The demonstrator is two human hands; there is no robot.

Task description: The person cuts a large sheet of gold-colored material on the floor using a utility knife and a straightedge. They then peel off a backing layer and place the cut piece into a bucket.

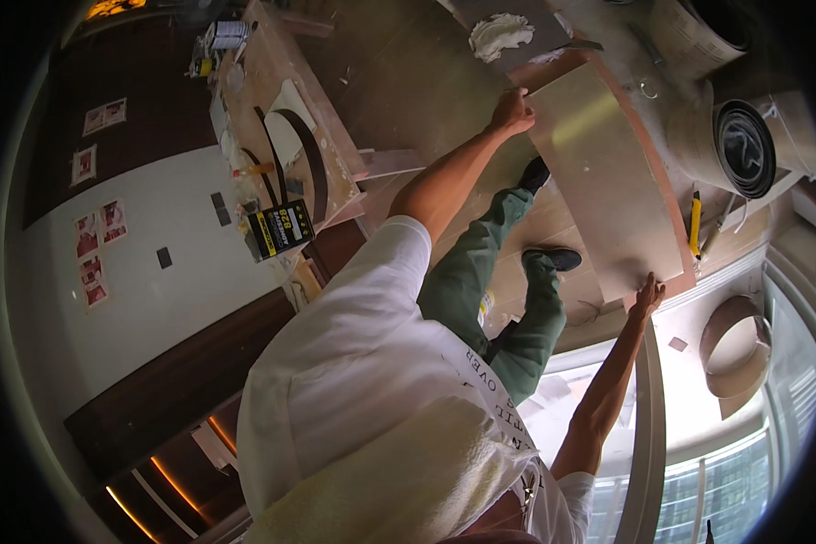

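A long, thin beige sheet (598, 181) with a slight sheen stretches in front of me. It lies over a reddish-brown board (655, 150), whose edge shows along the sheet's far side. My left hand (514, 113) is closed at the sheet's upper left corner, its fingers curled at the edge. At the opposite, lower right end, my right hand (648, 295) pinches the sheet's short edge, with the thumb side showing. How far the fingers of either hand reach under the sheet is hidden.
A yellow-handled tool (695, 222) lies right of the board. Large rolls (743, 150) stand beyond it. A crumpled white lump (500, 34) sits past the far end. At left are a cluttered wooden bench (335, 136) and a black-and-yellow box (279, 228). My shoes (558, 259) are beside the sheet.
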